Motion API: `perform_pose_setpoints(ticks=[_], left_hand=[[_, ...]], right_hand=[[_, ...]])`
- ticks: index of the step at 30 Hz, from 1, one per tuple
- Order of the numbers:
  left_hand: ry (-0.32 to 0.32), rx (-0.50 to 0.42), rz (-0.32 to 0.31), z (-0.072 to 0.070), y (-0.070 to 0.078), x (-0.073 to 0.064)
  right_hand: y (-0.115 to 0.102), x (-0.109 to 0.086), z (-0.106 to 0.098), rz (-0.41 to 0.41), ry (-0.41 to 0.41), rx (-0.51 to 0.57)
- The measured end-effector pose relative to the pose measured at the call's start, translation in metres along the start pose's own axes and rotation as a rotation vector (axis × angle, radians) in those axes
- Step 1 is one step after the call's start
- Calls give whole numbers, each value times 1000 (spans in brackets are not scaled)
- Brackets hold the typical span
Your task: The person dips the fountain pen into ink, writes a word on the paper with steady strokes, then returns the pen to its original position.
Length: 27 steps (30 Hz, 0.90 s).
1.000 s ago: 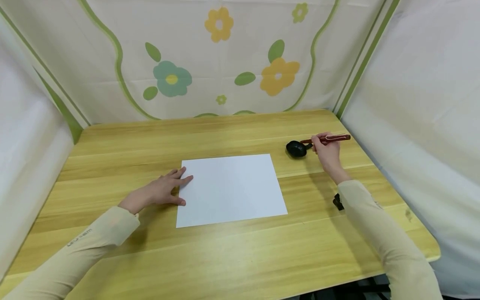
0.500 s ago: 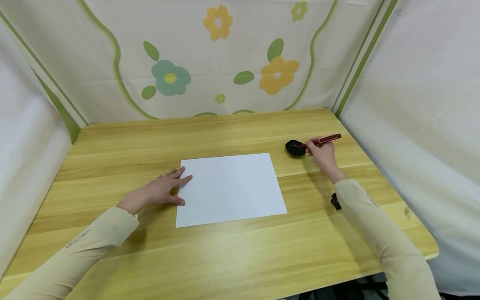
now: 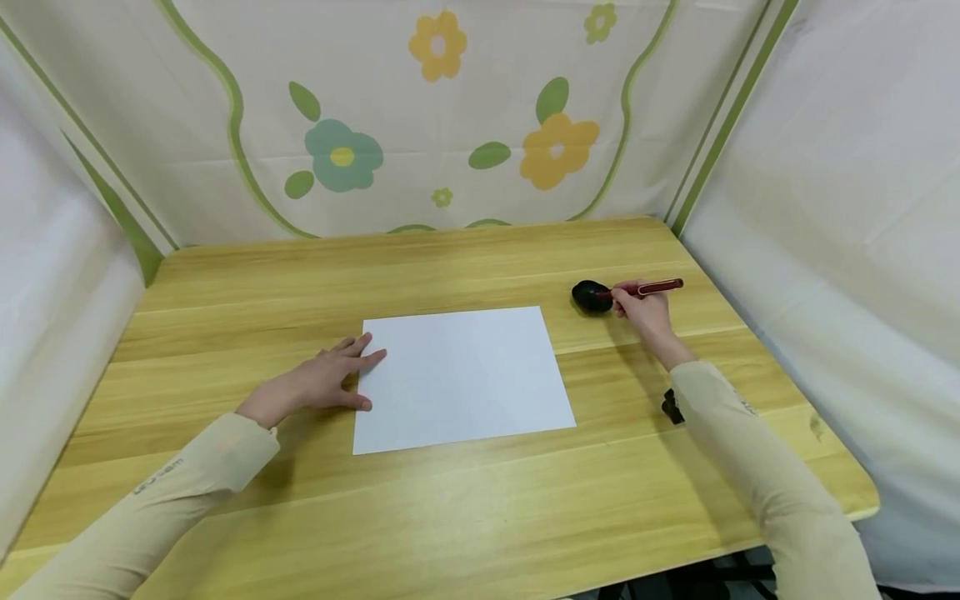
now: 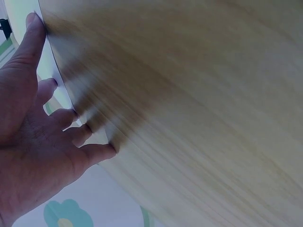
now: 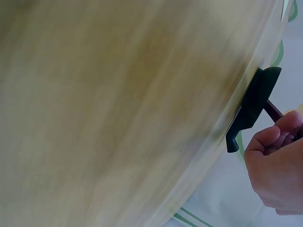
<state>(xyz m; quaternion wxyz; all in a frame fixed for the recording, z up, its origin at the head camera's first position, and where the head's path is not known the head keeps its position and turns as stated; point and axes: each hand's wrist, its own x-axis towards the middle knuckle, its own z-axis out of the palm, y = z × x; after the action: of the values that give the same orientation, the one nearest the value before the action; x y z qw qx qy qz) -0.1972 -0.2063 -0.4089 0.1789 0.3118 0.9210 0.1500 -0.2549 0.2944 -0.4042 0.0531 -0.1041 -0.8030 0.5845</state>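
Observation:
My left hand rests on the left edge of a blank white sheet of paper, fingers spread. In the left wrist view, its fingertips touch the table and the paper's edge. My right hand pinches a dark red pen with a clip, at the far right of the table. The pen's tip end is down at a small black oval dish with a short handle. In the right wrist view the black dish appears side-on, with the pen's thin front part reaching into it; the tip is hidden.
The wooden table has white cloth walls on three sides; the back cloth carries printed flowers. A small black piece shows beside the right cuff. Dark things lie below the table's front right edge.
My right hand has moved slightly left and down, bringing the pen's tip end to the black dish. The pen's rear end has since tilted lower. The left hand and paper stay put.

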Motion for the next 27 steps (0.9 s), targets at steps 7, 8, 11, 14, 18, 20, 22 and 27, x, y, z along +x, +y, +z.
perform_pose_setpoints(ticks=[7, 8, 11, 14, 18, 20, 22, 27], left_hand=[[8, -9, -23, 1, 1, -5], [11, -10, -25, 2, 1, -6], [12, -17, -37, 3, 1, -8], [12, -20, -52, 4, 0, -9], [19, -35, -59, 4, 2, -9], [20, -39, -65, 3, 3, -8], [18, -38, -72, 3, 4, -6], [4, -24, -87, 1, 8, 0]], right_hand=[[6, 7, 4, 14, 18, 58], [6, 8, 5, 15, 18, 55], [6, 11, 7, 15, 20, 54], [4, 14, 10, 13, 41, 98], [-3, 16, 14, -10, 88, 148], [-9, 18, 16, -23, 99, 159], [-15, 19, 19, -21, 92, 181], [-33, 18, 33, -14, 59, 160]])
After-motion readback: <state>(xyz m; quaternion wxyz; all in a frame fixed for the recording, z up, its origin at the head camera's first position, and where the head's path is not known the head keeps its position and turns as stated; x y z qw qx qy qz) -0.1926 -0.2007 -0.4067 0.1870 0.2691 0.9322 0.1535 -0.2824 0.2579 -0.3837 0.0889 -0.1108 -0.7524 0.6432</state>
